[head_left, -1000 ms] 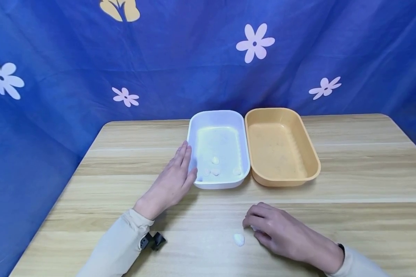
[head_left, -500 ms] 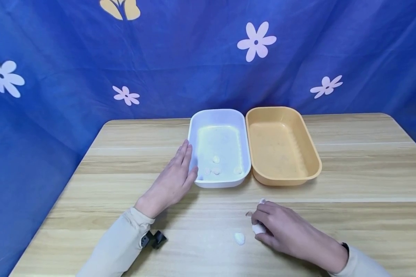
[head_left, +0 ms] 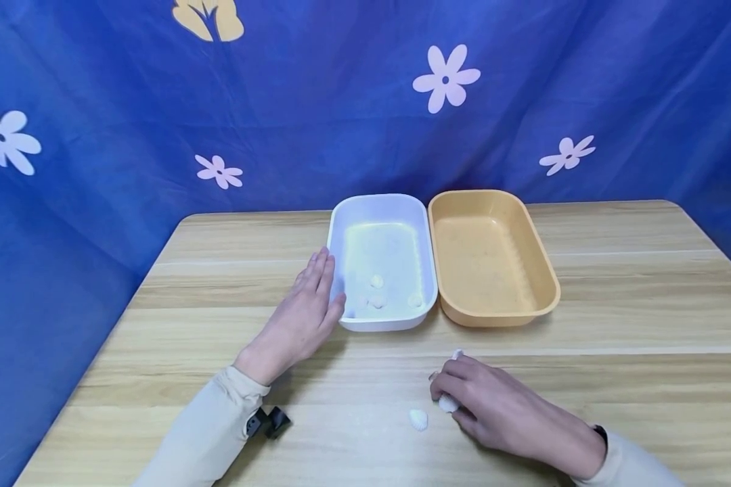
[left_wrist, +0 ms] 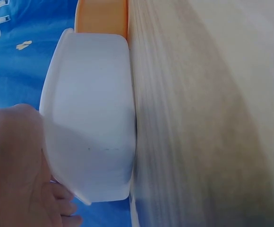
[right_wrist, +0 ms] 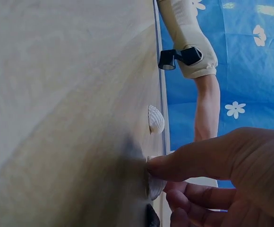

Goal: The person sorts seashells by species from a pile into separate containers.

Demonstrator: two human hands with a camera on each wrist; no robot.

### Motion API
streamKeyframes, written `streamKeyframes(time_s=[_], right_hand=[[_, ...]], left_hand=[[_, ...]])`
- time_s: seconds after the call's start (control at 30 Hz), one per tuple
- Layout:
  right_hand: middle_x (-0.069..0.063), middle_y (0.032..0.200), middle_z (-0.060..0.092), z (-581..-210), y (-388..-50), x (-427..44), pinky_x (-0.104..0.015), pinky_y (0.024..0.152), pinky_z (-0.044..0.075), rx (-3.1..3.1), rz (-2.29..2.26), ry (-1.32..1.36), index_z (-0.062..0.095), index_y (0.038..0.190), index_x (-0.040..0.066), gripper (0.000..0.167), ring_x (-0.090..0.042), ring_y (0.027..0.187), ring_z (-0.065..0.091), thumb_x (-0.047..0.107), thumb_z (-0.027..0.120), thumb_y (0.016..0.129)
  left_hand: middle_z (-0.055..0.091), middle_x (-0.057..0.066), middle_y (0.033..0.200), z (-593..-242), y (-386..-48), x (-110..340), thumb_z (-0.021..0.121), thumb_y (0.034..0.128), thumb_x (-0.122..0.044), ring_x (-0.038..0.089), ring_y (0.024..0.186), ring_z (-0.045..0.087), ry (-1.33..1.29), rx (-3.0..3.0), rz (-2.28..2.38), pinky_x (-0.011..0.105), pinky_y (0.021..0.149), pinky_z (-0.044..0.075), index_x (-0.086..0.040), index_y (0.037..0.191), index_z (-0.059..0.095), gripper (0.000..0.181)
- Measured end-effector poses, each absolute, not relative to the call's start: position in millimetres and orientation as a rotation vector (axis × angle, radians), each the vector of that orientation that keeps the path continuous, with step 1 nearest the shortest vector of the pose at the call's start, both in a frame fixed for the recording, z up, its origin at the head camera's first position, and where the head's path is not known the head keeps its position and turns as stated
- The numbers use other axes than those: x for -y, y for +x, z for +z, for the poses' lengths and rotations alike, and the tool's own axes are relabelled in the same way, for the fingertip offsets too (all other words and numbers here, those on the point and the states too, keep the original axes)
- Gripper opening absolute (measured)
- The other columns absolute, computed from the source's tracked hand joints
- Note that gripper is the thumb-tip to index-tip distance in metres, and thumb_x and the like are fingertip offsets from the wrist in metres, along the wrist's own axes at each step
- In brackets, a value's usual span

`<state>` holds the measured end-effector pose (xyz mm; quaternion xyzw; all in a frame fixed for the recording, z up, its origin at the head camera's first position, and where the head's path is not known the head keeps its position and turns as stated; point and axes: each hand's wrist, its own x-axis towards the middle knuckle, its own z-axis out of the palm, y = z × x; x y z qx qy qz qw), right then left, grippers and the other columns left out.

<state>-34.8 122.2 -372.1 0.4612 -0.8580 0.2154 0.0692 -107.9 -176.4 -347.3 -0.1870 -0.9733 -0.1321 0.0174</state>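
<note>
On the smooth wood-grain table [head_left: 633, 297], lower centre, I see a white, fan-ribbed loose shell [head_left: 418, 419]; just right, the right hand [head_left: 505, 409] pinches a pale curved shell [head_left: 449, 404]. Farther up, the left hand [head_left: 295, 321] lays straight fingers against a rounded white tub [head_left: 384, 326]. The pinched shell shows more than a second ago.

The held shell [right_wrist: 156, 188] is white, the curtain [head_left: 317, 135] white-flowered blue.
</note>
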Motion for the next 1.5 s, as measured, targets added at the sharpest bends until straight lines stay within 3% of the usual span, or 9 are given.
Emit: streamKeyframes(time_s=[0.17, 0.43, 0.73, 1.0, 1.5], right_hand=[[0.01, 0.09, 0.054, -370, -37, -121, -0.02, 0.071, 0.046, 2.497, 0.667, 1.435, 0.062, 0.094, 0.016, 0.031, -0.006, 0.083, 0.048, -0.003, 0.072, 0.073], [0.007, 0.094, 0.056, -356, -47, -111, -0.027, 0.076, 0.05, 2.467, 0.648, 1.434, 0.064, 0.101, 0.013, 0.029, -0.009, 0.087, 0.054, -0.002, 0.07, 0.077], [0.002, 0.097, 0.058, -348, -63, -102, -0.027, 0.076, 0.051, 2.486, 0.693, 1.435, 0.066, 0.1, 0.01, 0.031, -0.012, 0.089, 0.054, -0.007, 0.069, 0.074], [-0.003, 0.098, 0.063, -333, -79, -87, -0.031, 0.081, 0.051, 2.48, 0.719, 1.435, 0.071, 0.096, 0.007, 0.022, -0.019, 0.095, 0.057, -0.006, 0.067, 0.078], [-0.004, 0.098, 0.067, -315, -116, -42, -0.033, 0.089, 0.048, 2.49, 0.766, 1.277, 0.07, 0.102, 0.004, 0.028, -0.023, 0.097, 0.056, -0.01, 0.062, 0.079]], left_hand=[[0.003, 0.023, 0.159, -347, -108, 176, 0.03, 0.1045, -0.035, 0.032, 0.147, 0.002, -0.578, 3.022, -0.385, 0.047, 0.119, 0.011, 0.009, 0.15, 0.012, 0.066], [0.004, 0.023, 0.159, -349, -108, 177, 0.029, 0.1045, -0.035, 0.033, 0.147, 0.003, -0.584, 3.014, -0.389, 0.049, 0.118, 0.014, 0.009, 0.15, 0.012, 0.066], [0.004, 0.024, 0.158, -350, -108, 176, 0.032, 0.1043, -0.032, 0.034, 0.146, 0.004, -0.601, 3.005, -0.405, 0.049, 0.118, 0.016, 0.01, 0.15, 0.012, 0.065], [0.005, 0.024, 0.158, -350, -108, 176, 0.033, 0.1042, -0.031, 0.034, 0.146, 0.005, -0.605, 2.997, -0.414, 0.049, 0.118, 0.016, 0.01, 0.15, 0.013, 0.065], [0.007, 0.025, 0.158, -348, -110, 177, 0.031, 0.1041, -0.032, 0.034, 0.146, 0.007, -0.614, 2.983, -0.419, 0.05, 0.117, 0.019, 0.011, 0.149, 0.014, 0.065]])
